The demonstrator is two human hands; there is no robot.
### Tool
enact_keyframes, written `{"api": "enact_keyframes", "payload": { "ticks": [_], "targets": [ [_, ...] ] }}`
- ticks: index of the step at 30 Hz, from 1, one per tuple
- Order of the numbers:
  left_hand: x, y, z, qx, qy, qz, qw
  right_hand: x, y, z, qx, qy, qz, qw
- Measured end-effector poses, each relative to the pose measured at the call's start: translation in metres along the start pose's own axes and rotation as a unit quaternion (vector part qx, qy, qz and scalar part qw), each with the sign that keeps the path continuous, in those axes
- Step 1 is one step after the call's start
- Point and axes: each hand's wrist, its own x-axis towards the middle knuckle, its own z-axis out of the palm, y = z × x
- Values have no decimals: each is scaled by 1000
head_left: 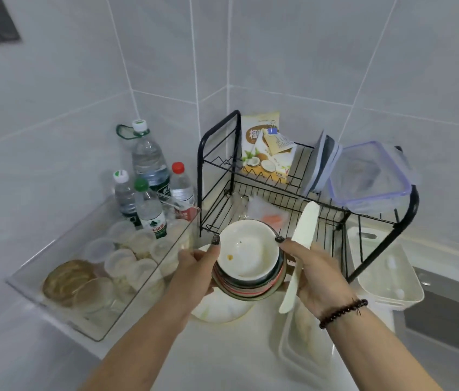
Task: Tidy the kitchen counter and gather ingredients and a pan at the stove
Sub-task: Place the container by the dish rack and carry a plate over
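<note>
A stack of bowls [248,258], with a dirty white bowl on top and striped ones below, is held above the counter in front of the rack. My left hand [198,266] grips its left side, thumb on the rim. My right hand [314,272] grips the right side and also holds a cream plastic knife [301,244] that points up and away. Under the stack a white plate [217,310] lies on the counter.
A black wire dish rack [344,218] carries a coconut snack bag [263,148], lids and a clear lidded box [369,176]. A clear bin [104,280] at left holds water bottles [149,165] and small cups. A white tray [391,275] sits right, another white tray [301,348] near me.
</note>
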Motion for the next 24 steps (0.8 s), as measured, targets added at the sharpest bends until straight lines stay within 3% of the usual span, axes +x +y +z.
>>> {"api": "enact_keyframes", "payload": {
  "ticks": [11,24],
  "targets": [
    [55,-20,-26,-17,35,-43,998,57,31,47,-2,-1,34,999],
    [89,-38,-18,138,1,-32,990,105,61,42,-9,24,96,995]
  ]
}}
